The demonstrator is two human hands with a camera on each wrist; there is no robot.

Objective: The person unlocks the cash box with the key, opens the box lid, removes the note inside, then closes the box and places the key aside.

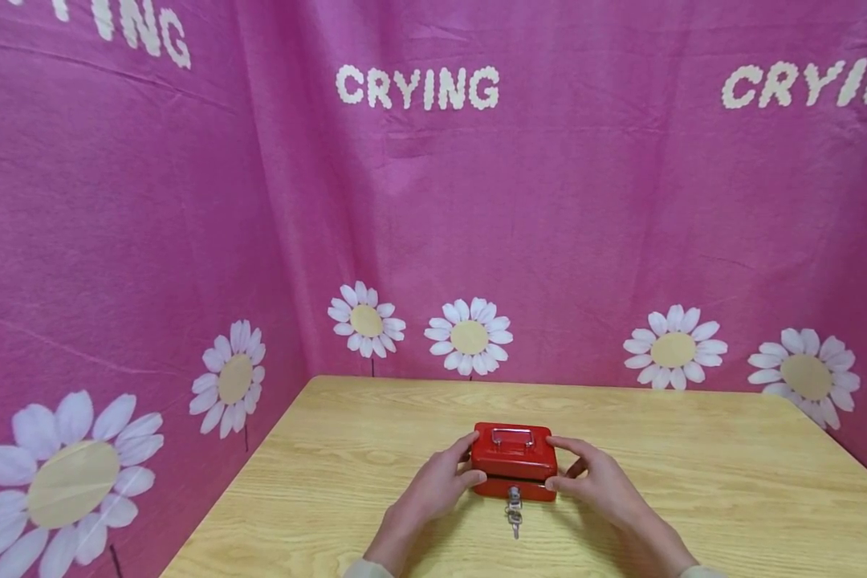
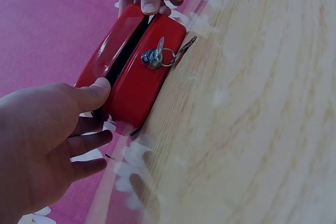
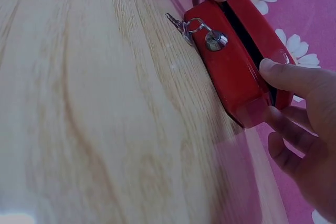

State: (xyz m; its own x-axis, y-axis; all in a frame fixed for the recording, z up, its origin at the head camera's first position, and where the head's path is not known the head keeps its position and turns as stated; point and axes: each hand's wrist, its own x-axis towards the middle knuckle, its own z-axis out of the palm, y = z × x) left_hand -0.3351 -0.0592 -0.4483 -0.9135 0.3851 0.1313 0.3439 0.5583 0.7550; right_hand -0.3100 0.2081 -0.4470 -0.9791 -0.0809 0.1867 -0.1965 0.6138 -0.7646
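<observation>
A small red cash box point(image 1: 514, 465) lies on the table, its silver carry handle point(image 1: 513, 438) folded on top. The lid is slightly raised, and a dark gap runs along the front in both wrist views. From the front lock point(image 2: 152, 59) hangs a ring with keys point(image 3: 181, 29). My left hand point(image 1: 437, 483) holds the box's left end, thumb at the lid's front edge and fingers toward the back. At the opposite end my right hand point(image 1: 600, 484) grips in the same way, its thumb point(image 3: 278, 74) on the lid edge by the gap. The box's inside is hidden.
The box stands on a light wood-grain table point(image 1: 347, 449). Around its far and left sides hangs a pink cloth point(image 1: 549, 201) printed with white daisies and the word CRYING.
</observation>
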